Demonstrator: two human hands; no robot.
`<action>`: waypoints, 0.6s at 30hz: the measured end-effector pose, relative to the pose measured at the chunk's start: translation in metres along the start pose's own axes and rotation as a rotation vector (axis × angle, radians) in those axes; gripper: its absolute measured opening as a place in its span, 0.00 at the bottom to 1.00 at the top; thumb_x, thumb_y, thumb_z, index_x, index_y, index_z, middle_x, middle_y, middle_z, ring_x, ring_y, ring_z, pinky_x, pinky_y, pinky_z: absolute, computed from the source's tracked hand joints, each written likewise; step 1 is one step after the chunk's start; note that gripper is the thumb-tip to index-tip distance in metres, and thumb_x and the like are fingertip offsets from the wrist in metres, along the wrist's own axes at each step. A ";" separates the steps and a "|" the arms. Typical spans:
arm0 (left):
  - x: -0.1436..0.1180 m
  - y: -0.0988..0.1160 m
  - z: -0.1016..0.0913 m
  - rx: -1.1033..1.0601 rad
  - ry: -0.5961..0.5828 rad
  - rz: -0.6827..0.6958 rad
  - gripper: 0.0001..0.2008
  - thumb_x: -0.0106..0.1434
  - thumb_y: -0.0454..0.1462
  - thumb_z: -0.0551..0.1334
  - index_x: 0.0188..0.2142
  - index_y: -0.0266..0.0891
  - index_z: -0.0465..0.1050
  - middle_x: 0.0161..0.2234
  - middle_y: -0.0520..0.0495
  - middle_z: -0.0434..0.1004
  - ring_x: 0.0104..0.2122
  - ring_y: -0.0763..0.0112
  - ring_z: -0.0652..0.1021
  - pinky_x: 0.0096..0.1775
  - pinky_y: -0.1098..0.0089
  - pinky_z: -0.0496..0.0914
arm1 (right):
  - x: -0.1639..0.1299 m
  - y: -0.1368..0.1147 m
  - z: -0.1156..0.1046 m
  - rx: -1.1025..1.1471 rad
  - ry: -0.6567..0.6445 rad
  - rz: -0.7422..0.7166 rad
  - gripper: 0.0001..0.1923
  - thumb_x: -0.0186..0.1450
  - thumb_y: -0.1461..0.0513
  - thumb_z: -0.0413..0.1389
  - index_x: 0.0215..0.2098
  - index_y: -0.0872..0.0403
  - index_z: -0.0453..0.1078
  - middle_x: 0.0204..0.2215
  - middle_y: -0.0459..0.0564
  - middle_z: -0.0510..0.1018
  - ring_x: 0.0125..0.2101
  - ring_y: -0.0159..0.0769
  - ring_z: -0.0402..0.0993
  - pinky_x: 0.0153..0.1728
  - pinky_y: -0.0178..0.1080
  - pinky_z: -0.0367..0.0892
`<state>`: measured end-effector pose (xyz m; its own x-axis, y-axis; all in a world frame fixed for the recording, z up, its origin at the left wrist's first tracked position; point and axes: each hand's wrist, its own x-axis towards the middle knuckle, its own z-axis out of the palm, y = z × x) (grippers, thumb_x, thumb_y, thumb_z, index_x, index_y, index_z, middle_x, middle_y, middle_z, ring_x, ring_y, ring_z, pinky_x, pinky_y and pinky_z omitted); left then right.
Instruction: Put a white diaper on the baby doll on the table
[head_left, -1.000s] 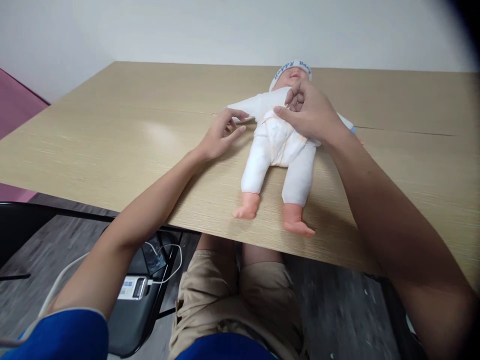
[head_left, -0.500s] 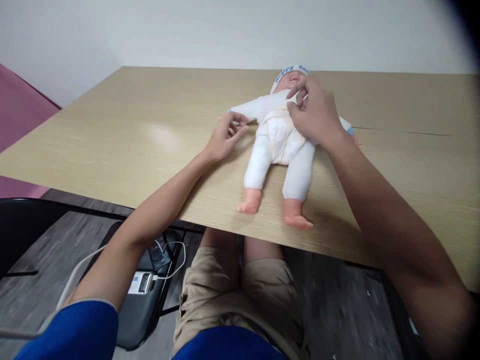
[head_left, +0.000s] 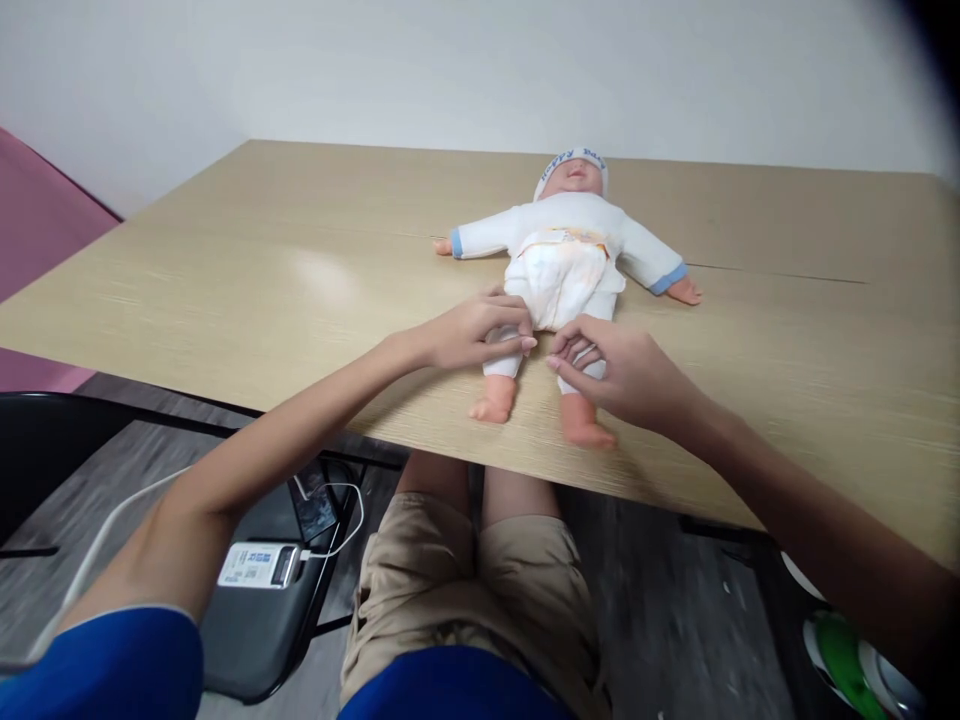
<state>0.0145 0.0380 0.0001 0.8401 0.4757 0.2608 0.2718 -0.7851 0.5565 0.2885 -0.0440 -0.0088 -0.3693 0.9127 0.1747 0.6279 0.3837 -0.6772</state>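
Left hand (head_left: 484, 330): fingers curled, thumb tip near fingertips, across the thigh of the doll's leg at left; cannot tell whether pinching anything. Right hand (head_left: 637, 375): likewise half-curled, thumb close to forefinger, over the other leg; grip likewise unclear.

Baby doll (head_left: 568, 215): on its back near the table's front edge, head away, feet toward the wearer, arms flung wide. Soft white cloth body, matte and slightly rumpled; blue cuffs; smooth, pinkish-orange moulded hands and feet. White cap (head_left: 559, 162), rounded, with blue lettering. White diaper (head_left: 559, 280) around the hips: puffy, creased down the front, orange-trimmed at the waist.

Table (head_left: 262, 320): pale wood-grain top, faintly glossy, with a thin dark seam. Below, at left: black folding chair (head_left: 247, 650) with smooth padded seat, bearing a boxy white power bank (head_left: 259, 565) and thin white cable (head_left: 352, 540). Beyond: plain pale wall (head_left: 450, 70).
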 end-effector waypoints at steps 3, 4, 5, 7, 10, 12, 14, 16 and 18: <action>0.005 -0.010 0.001 0.007 0.007 -0.061 0.16 0.80 0.50 0.61 0.42 0.44 0.79 0.44 0.44 0.85 0.47 0.56 0.79 0.62 0.52 0.69 | 0.005 0.021 -0.001 -0.077 0.095 0.041 0.16 0.74 0.46 0.62 0.44 0.50 0.76 0.37 0.53 0.85 0.34 0.42 0.80 0.41 0.45 0.73; 0.008 -0.012 0.003 0.004 0.029 -0.091 0.16 0.79 0.51 0.62 0.42 0.44 0.77 0.42 0.43 0.83 0.47 0.55 0.79 0.58 0.53 0.71 | 0.007 0.024 -0.001 -0.130 0.130 0.047 0.16 0.74 0.47 0.62 0.45 0.51 0.76 0.37 0.53 0.85 0.33 0.42 0.79 0.40 0.44 0.72; 0.012 -0.014 0.005 -0.001 0.053 -0.118 0.16 0.78 0.52 0.63 0.42 0.43 0.76 0.40 0.43 0.82 0.46 0.54 0.78 0.55 0.55 0.72 | 0.010 0.025 -0.002 -0.185 0.156 0.053 0.15 0.74 0.49 0.62 0.47 0.51 0.77 0.37 0.53 0.84 0.33 0.41 0.79 0.40 0.44 0.69; 0.019 -0.016 0.011 -0.018 0.107 -0.170 0.18 0.76 0.54 0.66 0.42 0.42 0.73 0.38 0.43 0.79 0.43 0.54 0.77 0.48 0.57 0.71 | 0.013 0.025 0.000 -0.280 0.181 0.078 0.15 0.75 0.50 0.63 0.51 0.51 0.77 0.37 0.53 0.84 0.34 0.43 0.80 0.40 0.43 0.65; 0.027 -0.017 0.024 -0.006 0.196 -0.257 0.17 0.75 0.52 0.68 0.42 0.42 0.71 0.35 0.46 0.78 0.37 0.58 0.77 0.42 0.58 0.69 | 0.014 0.024 0.008 -0.364 0.203 0.114 0.16 0.76 0.51 0.63 0.55 0.51 0.78 0.37 0.53 0.84 0.36 0.47 0.81 0.39 0.42 0.60; 0.028 -0.017 0.033 0.025 0.254 -0.286 0.16 0.74 0.50 0.70 0.42 0.42 0.71 0.33 0.48 0.78 0.35 0.59 0.77 0.41 0.59 0.68 | 0.012 0.025 0.014 -0.383 0.236 0.117 0.16 0.77 0.52 0.63 0.56 0.52 0.78 0.37 0.54 0.85 0.36 0.47 0.80 0.38 0.41 0.58; 0.027 -0.017 0.039 0.031 0.303 -0.286 0.16 0.74 0.49 0.71 0.43 0.43 0.71 0.32 0.49 0.77 0.34 0.60 0.77 0.39 0.59 0.67 | 0.010 0.028 0.019 -0.389 0.276 0.102 0.17 0.77 0.52 0.62 0.57 0.53 0.80 0.37 0.54 0.85 0.36 0.47 0.80 0.37 0.41 0.56; 0.024 -0.017 0.042 0.012 0.353 -0.302 0.17 0.73 0.49 0.72 0.46 0.43 0.71 0.32 0.50 0.77 0.33 0.60 0.77 0.38 0.60 0.66 | 0.009 0.030 0.023 -0.392 0.312 0.079 0.18 0.77 0.52 0.62 0.58 0.53 0.81 0.38 0.53 0.85 0.36 0.46 0.80 0.37 0.41 0.56; 0.021 -0.017 0.043 -0.004 0.386 -0.329 0.19 0.72 0.49 0.73 0.50 0.44 0.69 0.32 0.52 0.76 0.32 0.60 0.76 0.37 0.60 0.66 | 0.008 0.031 0.026 -0.393 0.334 0.055 0.19 0.78 0.51 0.61 0.59 0.53 0.81 0.39 0.53 0.85 0.37 0.45 0.80 0.37 0.42 0.56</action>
<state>0.0480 0.0443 -0.0375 0.4752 0.8100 0.3435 0.4905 -0.5680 0.6609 0.2872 -0.0288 -0.0466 -0.1298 0.9036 0.4081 0.8737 0.2989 -0.3839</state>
